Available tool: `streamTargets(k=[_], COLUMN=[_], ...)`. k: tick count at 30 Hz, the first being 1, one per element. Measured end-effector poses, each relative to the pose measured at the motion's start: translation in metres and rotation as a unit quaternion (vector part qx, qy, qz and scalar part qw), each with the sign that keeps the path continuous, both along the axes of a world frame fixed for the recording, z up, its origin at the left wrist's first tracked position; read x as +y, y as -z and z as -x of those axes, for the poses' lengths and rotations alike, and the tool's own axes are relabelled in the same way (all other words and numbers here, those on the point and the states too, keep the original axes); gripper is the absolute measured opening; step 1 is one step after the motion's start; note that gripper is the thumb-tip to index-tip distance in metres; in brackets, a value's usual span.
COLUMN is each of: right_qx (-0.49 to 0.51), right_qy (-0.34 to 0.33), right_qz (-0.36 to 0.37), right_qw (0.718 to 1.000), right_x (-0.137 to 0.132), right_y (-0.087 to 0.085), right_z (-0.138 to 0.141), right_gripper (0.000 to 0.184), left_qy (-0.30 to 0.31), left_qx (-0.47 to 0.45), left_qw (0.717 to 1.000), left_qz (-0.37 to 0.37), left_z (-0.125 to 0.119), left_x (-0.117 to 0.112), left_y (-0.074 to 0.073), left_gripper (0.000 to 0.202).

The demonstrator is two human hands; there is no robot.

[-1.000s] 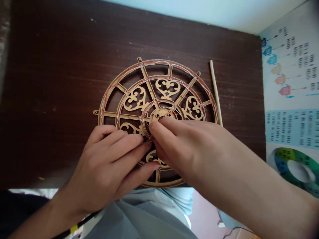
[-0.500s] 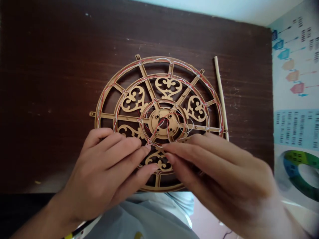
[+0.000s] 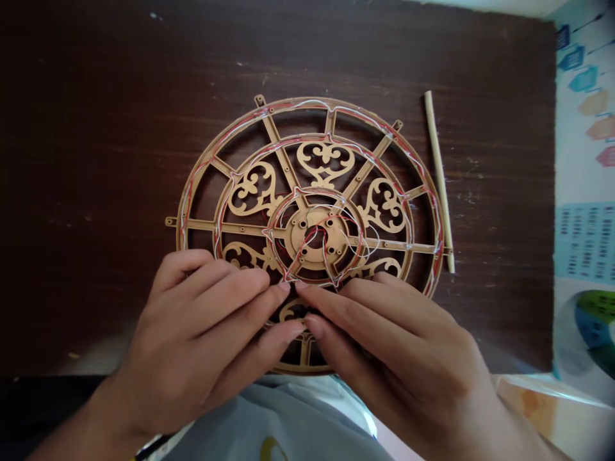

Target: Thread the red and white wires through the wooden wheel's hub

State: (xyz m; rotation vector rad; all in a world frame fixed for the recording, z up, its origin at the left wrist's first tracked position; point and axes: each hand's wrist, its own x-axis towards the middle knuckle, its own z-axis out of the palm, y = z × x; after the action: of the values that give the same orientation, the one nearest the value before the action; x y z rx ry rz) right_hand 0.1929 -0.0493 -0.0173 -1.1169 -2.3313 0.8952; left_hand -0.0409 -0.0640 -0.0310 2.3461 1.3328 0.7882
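Note:
A round openwork wooden wheel (image 3: 327, 160) with heart-shaped scrollwork lies flat on a dark brown table (image 3: 96, 128). Thin red and white wire (image 3: 356, 238) runs along its rings and hangs in loose loops around the hub. My left hand (image 3: 192, 333) rests on the wheel's near left part, fingers on top and thumb at the near rim, gripping it. My right hand (image 3: 408, 346) covers the near right part. Its fingertips meet the left hand's at the inner ring and pinch the wire there. The near spokes are hidden under both hands.
A thin wooden dowel (image 3: 437, 173) lies on the table just right of the wheel. A printed poster (image 3: 583, 243) hangs at the right edge. Pale grey cloth (image 3: 288, 422) shows below the table's near edge, which the wheel overhangs.
My right hand has drawn back from the hub toward me, uncovering the hub and its loose wire loops. Its fingertips now meet the left hand's at the inner ring. The left hand barely moved.

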Motion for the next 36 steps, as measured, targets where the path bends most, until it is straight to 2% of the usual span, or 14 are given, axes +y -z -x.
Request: streamTargets(k=[10, 16, 25, 36], right_qx=[0.006, -0.013, -0.037, -0.024], right_qy=[-0.012, -0.024, -0.042, -0.031], right_qz=[-0.008, -0.007, -0.041, -0.058], right_qw=[1.0, 1.0, 0.998, 0.998], right_x=[0.0, 0.001, 0.004, -0.002], right_y=[0.0, 0.002, -0.001, 0.009], right_z=[0.001, -0.001, 0.001, -0.006], right_gripper=[0.019, 0.028, 0.023, 0.028], left_qy=[0.003, 0.0, 0.006, -0.003], left_qx=[0.008, 0.006, 0.013, 0.018], left_qw=[1.0, 1.0, 1.0, 1.0], left_qz=[-0.001, -0.002, -0.009, -0.007], left_z=[-0.001, -0.001, 0.002, 0.001], left_x=[0.002, 0.002, 0.002, 0.002], left_y=[-0.003, -0.002, -0.003, -0.005], left_gripper=[0.01, 0.009, 0.008, 0.008])
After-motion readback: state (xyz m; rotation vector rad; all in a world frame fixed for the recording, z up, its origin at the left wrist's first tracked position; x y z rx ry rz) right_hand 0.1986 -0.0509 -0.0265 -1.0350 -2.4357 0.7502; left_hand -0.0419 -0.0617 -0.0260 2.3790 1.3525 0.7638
